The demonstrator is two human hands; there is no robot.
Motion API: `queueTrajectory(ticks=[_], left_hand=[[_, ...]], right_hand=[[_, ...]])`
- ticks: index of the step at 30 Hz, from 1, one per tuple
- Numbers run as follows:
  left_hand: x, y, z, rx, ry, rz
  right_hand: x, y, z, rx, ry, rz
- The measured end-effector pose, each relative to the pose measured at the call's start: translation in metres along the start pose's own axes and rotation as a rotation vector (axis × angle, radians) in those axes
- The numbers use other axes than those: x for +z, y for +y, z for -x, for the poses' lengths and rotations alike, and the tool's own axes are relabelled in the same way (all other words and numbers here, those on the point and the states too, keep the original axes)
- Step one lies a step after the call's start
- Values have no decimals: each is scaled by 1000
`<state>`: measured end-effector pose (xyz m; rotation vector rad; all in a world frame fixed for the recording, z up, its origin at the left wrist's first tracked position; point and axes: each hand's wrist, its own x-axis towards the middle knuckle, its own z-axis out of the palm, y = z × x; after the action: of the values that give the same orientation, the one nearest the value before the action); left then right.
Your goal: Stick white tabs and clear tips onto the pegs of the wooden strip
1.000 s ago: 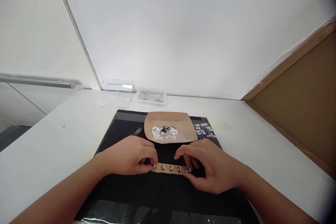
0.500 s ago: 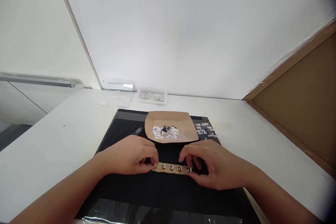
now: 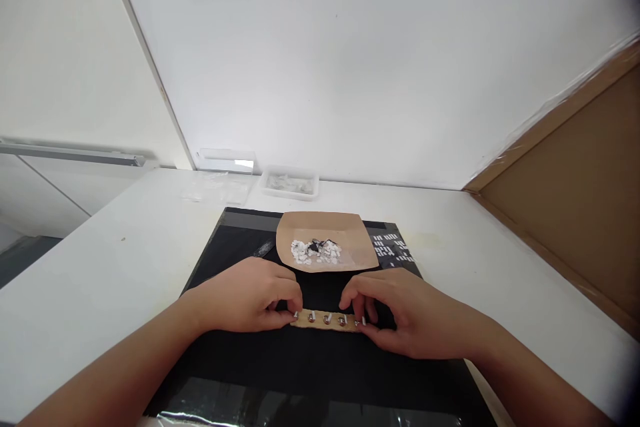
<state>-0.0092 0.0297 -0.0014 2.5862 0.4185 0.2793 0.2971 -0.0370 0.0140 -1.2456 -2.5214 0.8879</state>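
- I read no legible writing; white printed marks [image 3: 393, 248] on the far right corner of the black mat [image 3: 235, 247] are too small to make out.
- The mat lies on a white table [image 3: 100, 260] against a white wall [image 3: 350, 60]; a brown board [image 3: 575, 207] leans at right.
- Far edge: a clear tray [image 3: 290, 185] and clear bags [image 3: 216, 188].
- A tan paper tray [image 3: 350, 243] holds white bits with some black.
- Tan strip [image 3: 325, 320] lies flat on the mat's near middle, carrying a row of small metal studs with white pieces.
- Left hand [image 3: 245, 297] pinches the strip's left end; right hand [image 3: 415, 317] curls its fingertips on the right end.
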Motion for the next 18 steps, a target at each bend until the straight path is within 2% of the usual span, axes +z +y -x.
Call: queueTrajectory(ticks=[18], left_hand=[[1, 1, 0, -13, -8, -19]], right_hand=[[0, 3, 1, 8, -20, -88]])
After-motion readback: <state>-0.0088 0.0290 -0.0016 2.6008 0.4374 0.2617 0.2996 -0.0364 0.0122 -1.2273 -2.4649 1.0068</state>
